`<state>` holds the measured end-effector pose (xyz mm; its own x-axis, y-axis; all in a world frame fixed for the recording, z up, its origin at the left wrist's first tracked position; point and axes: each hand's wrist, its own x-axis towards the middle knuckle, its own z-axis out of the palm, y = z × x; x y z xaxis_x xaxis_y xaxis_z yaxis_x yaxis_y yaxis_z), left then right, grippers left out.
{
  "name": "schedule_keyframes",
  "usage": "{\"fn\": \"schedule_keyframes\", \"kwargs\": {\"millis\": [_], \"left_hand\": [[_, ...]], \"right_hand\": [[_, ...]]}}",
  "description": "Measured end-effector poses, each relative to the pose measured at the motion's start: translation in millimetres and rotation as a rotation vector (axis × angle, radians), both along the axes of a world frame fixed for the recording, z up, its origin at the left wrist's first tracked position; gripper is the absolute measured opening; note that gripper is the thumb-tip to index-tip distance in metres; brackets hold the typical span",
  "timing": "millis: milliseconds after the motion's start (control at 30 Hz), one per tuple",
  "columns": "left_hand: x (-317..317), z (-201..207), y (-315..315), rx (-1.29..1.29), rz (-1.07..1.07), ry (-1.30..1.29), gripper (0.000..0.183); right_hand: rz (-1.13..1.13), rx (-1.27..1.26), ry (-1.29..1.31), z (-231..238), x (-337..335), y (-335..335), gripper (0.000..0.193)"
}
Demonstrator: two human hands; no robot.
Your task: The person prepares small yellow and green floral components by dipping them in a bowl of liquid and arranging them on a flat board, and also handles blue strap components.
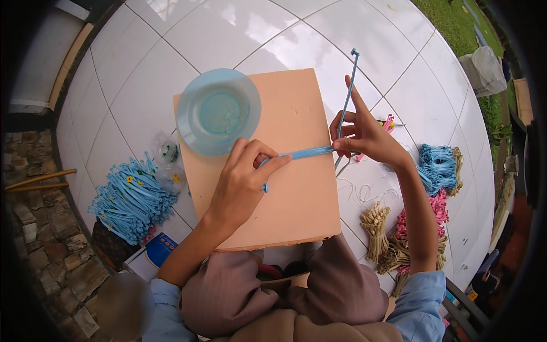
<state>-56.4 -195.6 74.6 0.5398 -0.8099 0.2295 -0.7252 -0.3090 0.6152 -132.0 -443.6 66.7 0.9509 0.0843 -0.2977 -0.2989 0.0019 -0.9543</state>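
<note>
A flat band of blue cord-like strips (310,153) is stretched between my two hands, above a peach-coloured board (285,205). My left hand (244,178) pinches its left end between thumb and fingers, and a small knobbed blue end hangs below that hand. At the other end, my right hand (367,135) closes thumb and fingers on the band, index finger raised. From there one blue strand (347,91) rises upright, its tip knobbed or knotted. A shallow translucent blue plate (190,113) rests on the board's far left corner, just beyond my left hand.
On the white tiled floor (268,54), a heap of blue knotted strips (134,196) lies left, beside a blue-and-white box (159,249). To the right are blue bundles (437,168), beige bundles (374,228), pink bundles (439,208) and loose white thread (364,194).
</note>
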Motion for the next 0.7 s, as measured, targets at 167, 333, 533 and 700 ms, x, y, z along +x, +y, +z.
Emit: {"fn": "schedule_keyframes", "kwargs": {"millis": [167, 333, 533, 700], "left_hand": [[-1.6, -2.3, 0.5, 0.013, 0.023, -0.008, 0.041], [-3.4, -5.9, 0.8, 0.008, 0.031, -0.057, 0.041], [-5.1, -9.0, 2.4, 0.009, 0.073, -0.1, 0.042], [-3.3, -7.2, 3.2, -0.008, 0.067, -0.068, 0.044]], "right_hand": [[-0.041, 0.009, -0.012, -8.4, -0.4, 0.3, 0.106], [-0.059, 0.049, -0.039, -11.5, -2.9, 1.3, 0.103], [-0.113, -0.091, -0.151, -10.9, -10.2, 14.3, 0.093], [-0.03, -0.386, -0.22, 0.0, -12.5, 20.9, 0.078]]}}
